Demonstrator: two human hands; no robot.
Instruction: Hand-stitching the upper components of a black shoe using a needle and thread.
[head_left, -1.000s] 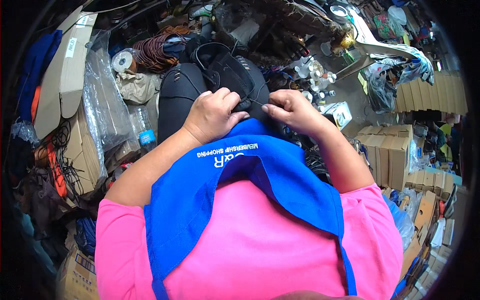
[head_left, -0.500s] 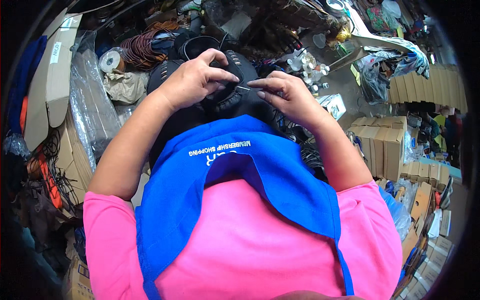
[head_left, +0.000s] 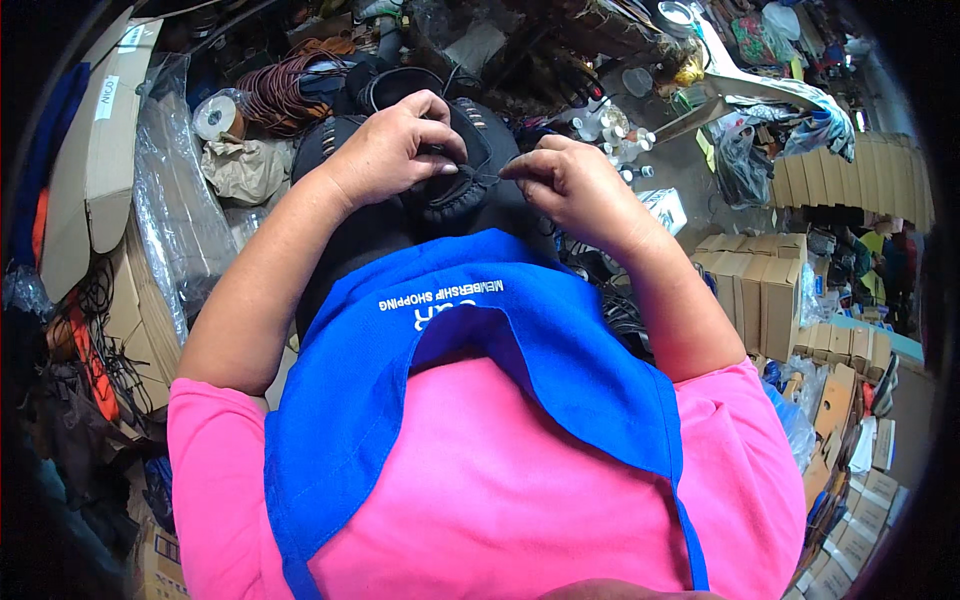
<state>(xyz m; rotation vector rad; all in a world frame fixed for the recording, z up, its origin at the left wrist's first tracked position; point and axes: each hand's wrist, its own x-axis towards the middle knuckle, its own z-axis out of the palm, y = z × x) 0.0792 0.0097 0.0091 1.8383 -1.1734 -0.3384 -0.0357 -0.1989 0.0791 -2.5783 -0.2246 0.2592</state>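
Observation:
A black shoe upper [head_left: 455,190] with a stitched rim rests on my lap above my blue apron [head_left: 470,330]. My left hand [head_left: 395,150] grips it from the top left, fingers curled over the rim. My right hand [head_left: 570,185] is just right of it, thumb and fingers pinched on a thin needle [head_left: 490,177] whose tip meets the shoe's edge. Both forearms come up from my pink sleeves. The lower part of the shoe is hidden behind the apron.
Coils of brown cord [head_left: 285,85] and a roll of tape [head_left: 215,118] lie at the upper left beside clear plastic sheeting [head_left: 170,210] and flat cardboard [head_left: 100,150]. Stacks of brown cardboard boxes [head_left: 760,290] fill the right. Small white bottles [head_left: 615,135] stand beyond my right hand.
Both hands have lifted away from my body and the shoe has come up with them. My right hand now pinches the needle at the shoe's rim.

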